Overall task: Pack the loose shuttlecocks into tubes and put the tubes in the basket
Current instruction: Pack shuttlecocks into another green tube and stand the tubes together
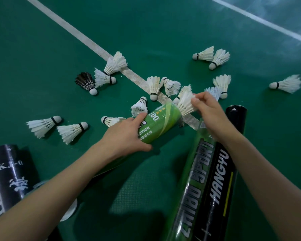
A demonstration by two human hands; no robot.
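The left hand (127, 134) gripped a green tube (156, 124). The right hand (208, 110) pinched a white shuttlecock (186, 103) whose cork end sat inside the tube's mouth, feathers sticking out.

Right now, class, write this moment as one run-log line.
step: packing | left hand: grips green tube | right hand: pinches white shuttlecock at tube mouth | loose shuttlecocks: many on floor | basket: not in view

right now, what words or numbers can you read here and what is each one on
"CTICE", "00": light green tube in the left hand, which hides the rest; Chinese line beneath too small.
"HANGYU": right black tube.
"SPORT", after a word like "LAIBO", unsure: dark green tube.
"K.J-0": left black tube; brush characters below unreadable.
No text: shuttlecock in the right hand.
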